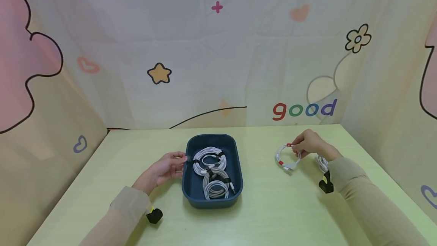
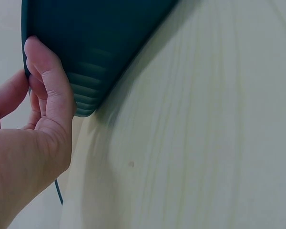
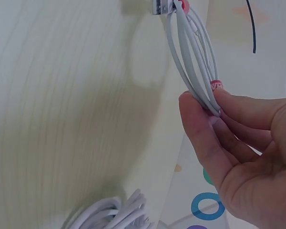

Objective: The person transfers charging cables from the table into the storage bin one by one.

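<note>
A dark blue box [image 1: 212, 202] stands on the table with several coiled cables [image 1: 211, 160] inside, white and grey, some tied with black straps. My left hand [image 1: 169, 168] pinches the box's left rim between thumb and fingers; the left wrist view shows the ribbed outer wall [image 2: 86, 90] beside the fingers. To the right of the box, my right hand [image 1: 308, 143] holds a coiled white USB cable [image 1: 278, 156] above the table, pinched at one side of its loop. Red ties [image 3: 216, 85] bind this coil, and its metal plug [image 3: 162, 6] hangs at one end.
Another white cable bundle [image 1: 321, 163] lies on the table by the right wrist, partly hidden behind the sleeve. The pale wooden table [image 1: 153, 139] meets patterned cloth walls [image 1: 205, 67] at its back and sides.
</note>
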Demonstrator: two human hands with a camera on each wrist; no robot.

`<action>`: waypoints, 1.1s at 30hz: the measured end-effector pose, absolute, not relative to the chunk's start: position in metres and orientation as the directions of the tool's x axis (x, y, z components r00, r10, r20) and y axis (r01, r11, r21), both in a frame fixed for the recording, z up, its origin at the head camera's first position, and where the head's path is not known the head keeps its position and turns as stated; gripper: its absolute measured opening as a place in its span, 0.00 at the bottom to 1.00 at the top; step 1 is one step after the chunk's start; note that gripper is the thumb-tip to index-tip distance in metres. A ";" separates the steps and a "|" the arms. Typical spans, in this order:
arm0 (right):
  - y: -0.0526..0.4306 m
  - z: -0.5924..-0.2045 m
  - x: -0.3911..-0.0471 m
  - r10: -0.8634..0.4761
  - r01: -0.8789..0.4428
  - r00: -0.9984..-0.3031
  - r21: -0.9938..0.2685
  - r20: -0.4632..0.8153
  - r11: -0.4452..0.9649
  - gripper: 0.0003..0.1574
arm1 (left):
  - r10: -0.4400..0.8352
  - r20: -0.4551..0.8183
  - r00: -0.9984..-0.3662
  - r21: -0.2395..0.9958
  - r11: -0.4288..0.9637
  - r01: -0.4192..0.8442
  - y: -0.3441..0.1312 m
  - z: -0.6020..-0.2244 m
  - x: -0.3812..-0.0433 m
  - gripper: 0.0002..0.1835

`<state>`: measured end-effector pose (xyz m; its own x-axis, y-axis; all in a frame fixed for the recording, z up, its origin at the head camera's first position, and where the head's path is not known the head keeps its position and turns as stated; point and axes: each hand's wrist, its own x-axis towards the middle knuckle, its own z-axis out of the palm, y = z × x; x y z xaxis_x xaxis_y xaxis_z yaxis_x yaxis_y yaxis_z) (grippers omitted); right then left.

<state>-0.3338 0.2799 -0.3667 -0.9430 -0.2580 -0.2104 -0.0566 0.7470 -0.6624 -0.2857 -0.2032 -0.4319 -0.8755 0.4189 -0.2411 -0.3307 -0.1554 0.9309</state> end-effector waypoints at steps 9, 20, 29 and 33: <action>0.269 -0.364 -0.334 -0.284 -0.062 -0.937 -0.700 -0.205 0.712 0.20 | 0.410 -0.243 -0.879 0.931 -0.154 -0.329 -0.203 -0.433 -0.287 0.02; 0.253 -0.355 -0.332 -0.333 -0.110 -0.928 -0.733 -0.166 0.671 0.19 | 0.396 -0.254 -0.882 0.931 -0.147 -0.334 -0.203 -0.433 -0.286 0.03; 0.242 -0.350 -0.332 -0.348 -0.110 -0.922 -0.746 -0.170 0.657 0.16 | 0.395 -0.256 -0.882 0.928 -0.155 -0.338 -0.202 -0.433 -0.286 0.03; 0.239 -0.348 -0.333 -0.355 -0.113 -0.919 -0.746 -0.173 0.656 0.17 | 0.395 -0.253 -0.883 0.927 -0.163 -0.338 -0.202 -0.432 -0.285 0.02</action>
<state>-0.3328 0.2388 -0.3476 -0.9187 -0.3552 -0.1728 -0.1131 0.6558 -0.7464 -0.2854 -0.2022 -0.4325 -0.8830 0.3953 -0.2529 -0.3382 -0.1626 0.9269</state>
